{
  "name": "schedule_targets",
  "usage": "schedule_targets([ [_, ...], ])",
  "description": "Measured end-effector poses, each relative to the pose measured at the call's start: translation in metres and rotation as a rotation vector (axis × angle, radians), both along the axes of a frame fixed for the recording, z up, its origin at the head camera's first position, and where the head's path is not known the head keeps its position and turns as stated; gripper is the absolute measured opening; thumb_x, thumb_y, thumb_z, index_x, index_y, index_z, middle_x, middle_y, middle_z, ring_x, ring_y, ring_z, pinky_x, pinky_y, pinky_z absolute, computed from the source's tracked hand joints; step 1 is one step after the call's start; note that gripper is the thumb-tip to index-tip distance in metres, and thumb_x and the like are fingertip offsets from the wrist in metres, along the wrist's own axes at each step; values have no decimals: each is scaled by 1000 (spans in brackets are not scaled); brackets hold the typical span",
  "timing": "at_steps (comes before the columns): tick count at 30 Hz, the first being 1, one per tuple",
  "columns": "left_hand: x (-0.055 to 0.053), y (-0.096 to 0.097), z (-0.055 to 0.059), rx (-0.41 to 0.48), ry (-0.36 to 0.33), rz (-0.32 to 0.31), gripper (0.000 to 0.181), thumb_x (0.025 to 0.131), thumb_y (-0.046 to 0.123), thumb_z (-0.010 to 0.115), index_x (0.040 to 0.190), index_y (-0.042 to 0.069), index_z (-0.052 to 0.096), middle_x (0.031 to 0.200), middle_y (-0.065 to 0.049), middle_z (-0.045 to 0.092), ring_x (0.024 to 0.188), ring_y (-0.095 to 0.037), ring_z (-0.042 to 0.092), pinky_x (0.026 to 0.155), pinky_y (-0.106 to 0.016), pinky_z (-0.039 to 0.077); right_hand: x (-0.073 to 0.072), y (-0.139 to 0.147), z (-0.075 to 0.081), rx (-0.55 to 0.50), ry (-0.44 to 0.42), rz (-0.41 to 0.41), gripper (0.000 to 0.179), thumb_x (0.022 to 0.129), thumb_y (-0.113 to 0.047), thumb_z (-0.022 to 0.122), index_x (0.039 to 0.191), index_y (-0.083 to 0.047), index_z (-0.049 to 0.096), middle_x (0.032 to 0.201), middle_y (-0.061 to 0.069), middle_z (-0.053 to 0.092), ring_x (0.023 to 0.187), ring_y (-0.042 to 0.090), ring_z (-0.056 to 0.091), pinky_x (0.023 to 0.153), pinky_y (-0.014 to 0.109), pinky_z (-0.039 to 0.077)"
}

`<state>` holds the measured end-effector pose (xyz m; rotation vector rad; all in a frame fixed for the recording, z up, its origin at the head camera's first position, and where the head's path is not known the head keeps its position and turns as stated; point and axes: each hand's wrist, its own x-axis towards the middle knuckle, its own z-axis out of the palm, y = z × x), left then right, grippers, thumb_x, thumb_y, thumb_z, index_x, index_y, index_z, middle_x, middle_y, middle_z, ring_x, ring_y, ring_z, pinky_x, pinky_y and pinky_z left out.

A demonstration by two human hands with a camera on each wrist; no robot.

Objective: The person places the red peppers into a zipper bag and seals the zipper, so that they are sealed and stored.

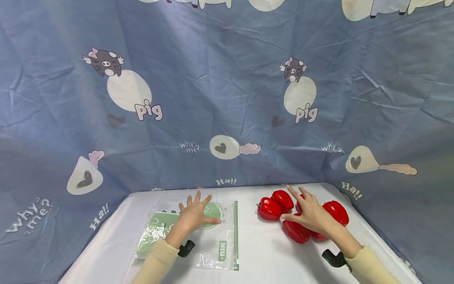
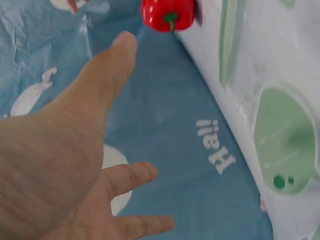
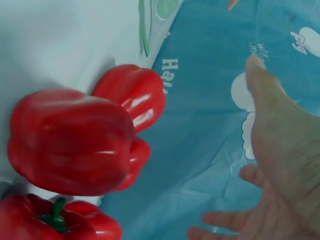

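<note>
In the head view my left hand (image 1: 193,217) is held over a clear plastic zip bag (image 1: 209,256) with green print, its fingers spread and holding nothing. Several glossy red bell peppers (image 1: 270,209) lie in a group at the right. Above them hovers my right hand (image 1: 313,215), fingers spread and thumb apart, gripping none of them. It hides part of the group. The right wrist view shows a large pepper (image 3: 70,142) and others to the left of the right hand (image 3: 292,150). One pepper (image 2: 167,12) shows beyond the left thumb in the left wrist view.
A white cloth (image 1: 259,252) covers the table under the bag and the peppers. Behind its back edge hangs a blue curtain (image 1: 184,165) with cartoon pig prints, which also runs along both sides. Black wrist straps or mounts (image 1: 186,248) sit at both cuffs.
</note>
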<state>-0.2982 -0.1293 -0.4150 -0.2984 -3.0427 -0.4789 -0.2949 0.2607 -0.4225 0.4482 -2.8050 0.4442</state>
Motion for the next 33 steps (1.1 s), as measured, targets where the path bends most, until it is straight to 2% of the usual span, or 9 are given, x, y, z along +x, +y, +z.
schedule_targets([
  [4,2,14,-12,-4,18,-21,90,69,61,75,142,16,48,148,-26,37,129,-53,40,98,-69,34,6,0,-6,-18,-10,11,101,71,-67,71,150,-21,31,137,26,44,122,46,45,85,66,46],
  [7,4,22,-20,-12,26,-40,86,69,60,76,137,13,52,142,-26,44,121,-50,48,93,-62,43,11,1,-12,-33,-33,18,99,70,-65,73,148,-17,35,131,24,49,118,40,49,82,59,51],
  [12,7,32,-29,-7,39,-75,81,69,56,78,131,9,57,136,-28,49,115,-51,53,91,-61,45,18,3,-21,-65,-94,-2,98,70,-62,75,147,-16,37,132,22,49,117,39,50,82,60,51],
  [16,8,39,-37,-4,63,-93,78,69,53,79,126,5,60,129,-27,54,109,-49,56,90,-60,46,22,4,-26,-76,-108,-18,99,69,-61,76,146,-12,39,131,23,50,115,40,52,81,59,52],
  [20,8,49,-47,-31,111,-102,72,68,52,81,118,3,64,113,-23,62,91,-42,63,78,-52,52,25,6,-30,-86,-85,-28,97,70,-59,77,144,-7,41,131,26,52,114,44,54,84,59,51],
  [25,10,65,-60,-42,132,-106,59,71,48,79,101,-1,67,89,-17,64,67,-30,63,59,-40,53,26,7,-35,-118,-54,-40,94,71,-54,78,141,-3,43,131,29,52,113,47,55,87,60,49],
  [30,11,75,-69,2,115,-86,52,73,44,79,88,-4,66,74,-13,61,56,-21,55,52,-33,48,27,8,-43,-127,-41,-69,91,71,-49,81,139,-2,44,126,28,55,108,42,59,85,56,51],
  [33,11,78,-73,17,73,-92,51,73,44,79,85,-3,66,66,-8,57,51,-16,49,48,-29,43,27,8,-48,-130,-37,-86,88,71,-43,82,139,-1,44,124,28,56,107,41,59,85,57,51],
])
